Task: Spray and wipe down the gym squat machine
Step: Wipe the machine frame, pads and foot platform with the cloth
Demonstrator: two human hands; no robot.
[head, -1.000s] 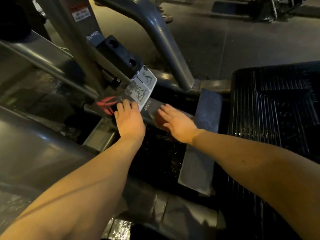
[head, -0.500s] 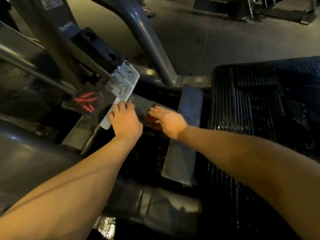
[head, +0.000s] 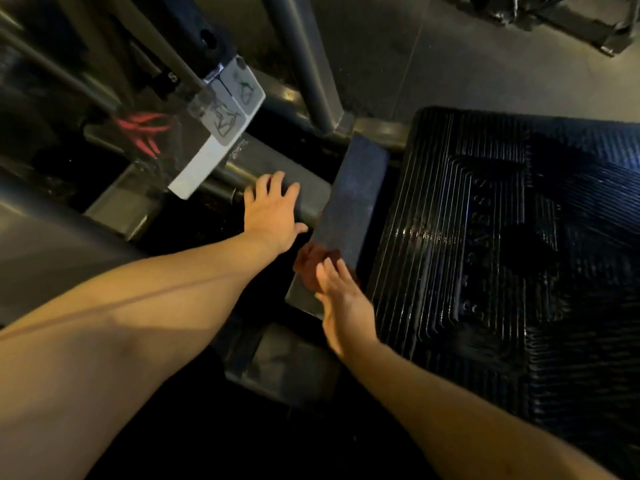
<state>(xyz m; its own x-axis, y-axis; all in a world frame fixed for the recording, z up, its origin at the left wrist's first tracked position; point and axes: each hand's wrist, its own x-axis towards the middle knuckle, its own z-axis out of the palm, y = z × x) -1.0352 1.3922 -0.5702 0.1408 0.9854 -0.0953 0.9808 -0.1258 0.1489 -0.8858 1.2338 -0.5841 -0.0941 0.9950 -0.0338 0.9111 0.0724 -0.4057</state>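
The squat machine's grey frame bar (head: 277,164) runs from under a white instruction placard (head: 221,123) to a blue-grey edge strip (head: 356,188) beside the black ribbed foot platform (head: 485,237). My left hand (head: 273,209) rests flat on the frame bar with its fingers spread. My right hand (head: 343,299) lies on the near end of the edge strip, its straight fingers pressing a reddish-brown cloth (head: 306,268) against it. Most of the cloth is hidden under the fingers. No spray bottle is in view.
A grey upright tube (head: 301,64) rises behind the bar. A thick grey beam (head: 52,258) crosses under my left forearm. A red logo (head: 145,133) shows on a clear panel at left. The floor (head: 450,53) and another machine's base (head: 571,19) lie beyond.
My right hand has slid with the cloth off the frame bar and back toward me along the edge strip. My left hand has shifted right, from the placard onto the bar.
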